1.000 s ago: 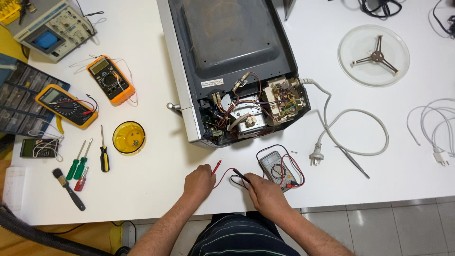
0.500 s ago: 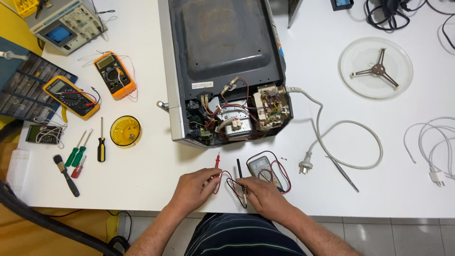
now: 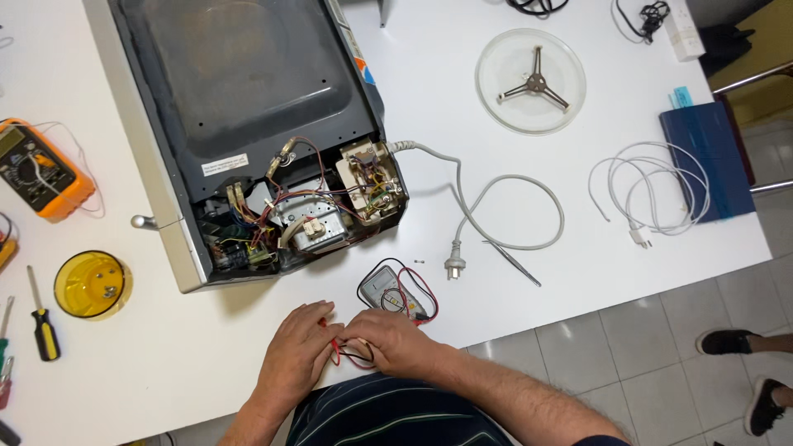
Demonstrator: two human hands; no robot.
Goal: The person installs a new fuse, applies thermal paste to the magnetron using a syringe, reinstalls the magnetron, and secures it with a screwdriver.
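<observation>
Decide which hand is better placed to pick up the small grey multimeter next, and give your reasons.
Probably the right hand. It lies just below the small grey multimeter, on the same side. The left hand is farther over, and both hands are on the red and black test leads.

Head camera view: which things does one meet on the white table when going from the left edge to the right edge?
Orange multimeter → yellow round dish → opened microwave oven → grey power cord with plug → glass turntable plate → white coiled cable → dark blue folder.
</observation>
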